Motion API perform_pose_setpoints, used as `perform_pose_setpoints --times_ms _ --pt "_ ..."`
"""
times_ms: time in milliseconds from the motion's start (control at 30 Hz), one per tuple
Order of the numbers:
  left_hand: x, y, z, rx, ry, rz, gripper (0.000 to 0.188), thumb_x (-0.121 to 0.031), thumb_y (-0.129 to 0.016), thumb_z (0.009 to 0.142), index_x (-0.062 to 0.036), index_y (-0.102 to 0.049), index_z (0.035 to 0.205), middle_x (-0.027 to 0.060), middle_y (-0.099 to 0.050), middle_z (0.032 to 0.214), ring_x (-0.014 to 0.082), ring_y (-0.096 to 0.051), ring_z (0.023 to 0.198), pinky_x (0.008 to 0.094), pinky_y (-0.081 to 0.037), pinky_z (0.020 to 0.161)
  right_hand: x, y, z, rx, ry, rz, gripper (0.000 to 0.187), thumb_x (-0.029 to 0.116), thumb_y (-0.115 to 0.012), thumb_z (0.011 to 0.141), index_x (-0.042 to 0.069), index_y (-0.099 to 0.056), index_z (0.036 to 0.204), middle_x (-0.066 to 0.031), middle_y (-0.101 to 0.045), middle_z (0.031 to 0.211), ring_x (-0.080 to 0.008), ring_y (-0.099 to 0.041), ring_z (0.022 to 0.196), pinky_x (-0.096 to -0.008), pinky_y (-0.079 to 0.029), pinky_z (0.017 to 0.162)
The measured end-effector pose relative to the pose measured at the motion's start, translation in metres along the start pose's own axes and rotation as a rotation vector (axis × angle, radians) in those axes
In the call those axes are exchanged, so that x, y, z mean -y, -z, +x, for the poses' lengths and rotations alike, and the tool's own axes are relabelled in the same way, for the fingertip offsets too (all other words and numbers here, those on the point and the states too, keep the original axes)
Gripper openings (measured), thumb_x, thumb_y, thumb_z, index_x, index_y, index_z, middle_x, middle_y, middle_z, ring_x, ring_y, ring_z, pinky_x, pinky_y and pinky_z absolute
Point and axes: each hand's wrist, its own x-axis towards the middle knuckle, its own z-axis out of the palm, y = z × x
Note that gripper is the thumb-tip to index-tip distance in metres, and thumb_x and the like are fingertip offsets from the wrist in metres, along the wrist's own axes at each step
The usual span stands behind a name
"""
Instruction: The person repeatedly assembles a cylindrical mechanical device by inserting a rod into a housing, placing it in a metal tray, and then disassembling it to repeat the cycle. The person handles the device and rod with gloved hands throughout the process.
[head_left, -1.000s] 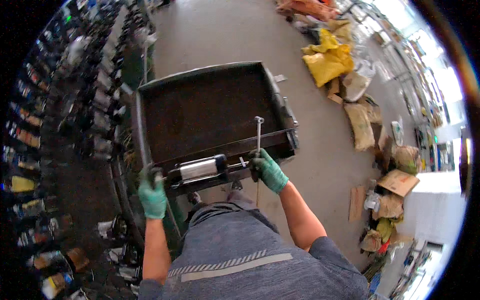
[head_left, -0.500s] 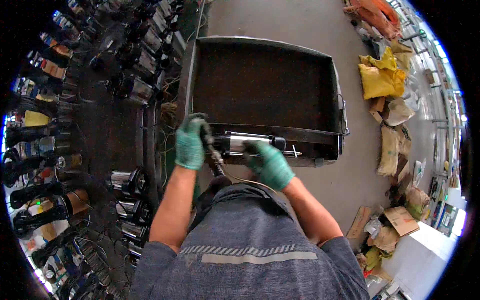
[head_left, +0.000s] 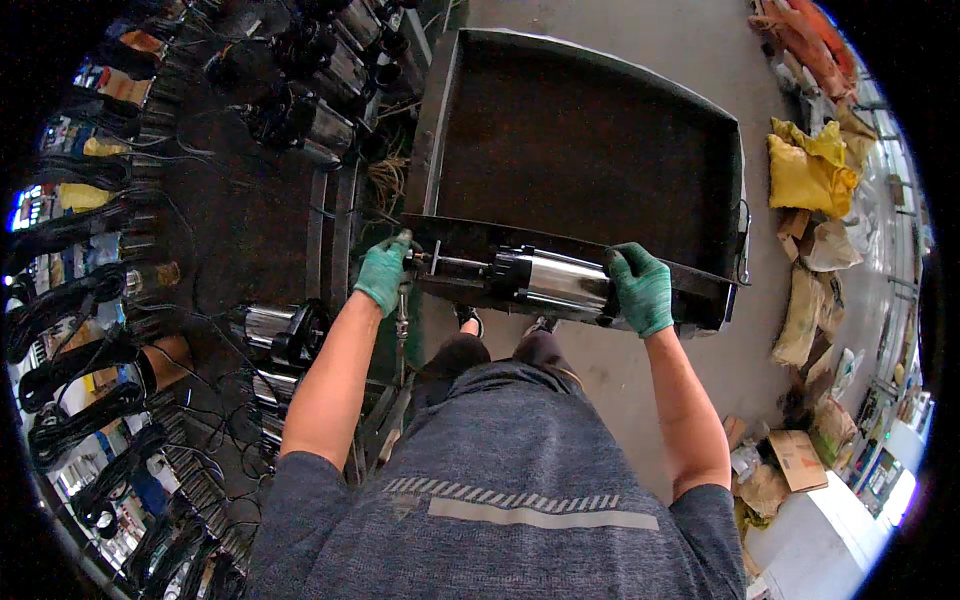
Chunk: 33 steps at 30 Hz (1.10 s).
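A shiny metal cylinder with black ends, which looks like a motor (head_left: 565, 282), lies along the near ledge of a dark metal tray (head_left: 590, 150). From its left end a thin shaft with a small crossbar (head_left: 435, 258) sticks out. My right hand (head_left: 642, 290), in a green glove, grips the cylinder's right end with thumb and fingers. At the shaft's tip my left hand (head_left: 382, 272), also gloved, is closed around a dark tool whose body is mostly hidden. A metal hose coupling (head_left: 403, 322) hangs below that hand.
Several similar cylinders (head_left: 330, 125) and cables crowd the dark bench on the left. My feet (head_left: 468, 320) stand on the floor just before the tray. Yellow sacks (head_left: 812, 175), cardboard (head_left: 798, 460) and bags line the right side.
The cylinder has been turned end for end: its crossbar now points left instead of right. My right hand has moved to the right end. The tray appears farther right in view.
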Motion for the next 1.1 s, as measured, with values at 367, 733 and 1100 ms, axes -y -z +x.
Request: perform_pose_setpoints --times_ms 367,733,1100 --pt "-0.009 -0.005 0.000 0.018 0.070 0.078 0.030 -0.042 -0.068 0.098 -0.0119 -0.065 0.094 0.0010 -0.061 0.074 0.0111 -0.048 0.051 0.0276 -0.034 0.042 0.002 -0.003 -0.001 -0.071 0.028 -0.079 0.014 0.014 -0.067 0.095 0.000 -0.070 0.097 -0.0083 -0.066 0.071 -0.0105 -0.057 0.065 -0.0295 -0.050 0.063" --pt "-0.011 -0.009 0.004 0.085 0.040 0.211 0.024 -0.037 -0.062 0.102 -0.0146 -0.061 0.095 -0.0029 -0.053 0.064 0.0096 -0.045 0.048 0.0277 -0.034 0.040 0.003 -0.006 -0.002 -0.134 0.097 -0.164 0.013 0.013 -0.066 0.095 0.001 -0.069 0.095 -0.0136 -0.065 0.069 -0.0121 -0.057 0.062 -0.0320 -0.050 0.061" --pt "-0.006 -0.008 0.007 0.077 -0.012 0.303 0.024 -0.037 -0.061 0.102 -0.0138 -0.065 0.100 -0.0029 -0.056 0.068 0.0091 -0.049 0.054 0.0275 -0.036 0.043 -0.004 -0.010 0.001 -0.175 0.118 -0.147 0.015 0.015 -0.065 0.094 0.001 -0.069 0.094 -0.0157 -0.067 0.072 -0.0147 -0.063 0.064 -0.0325 -0.052 0.064"
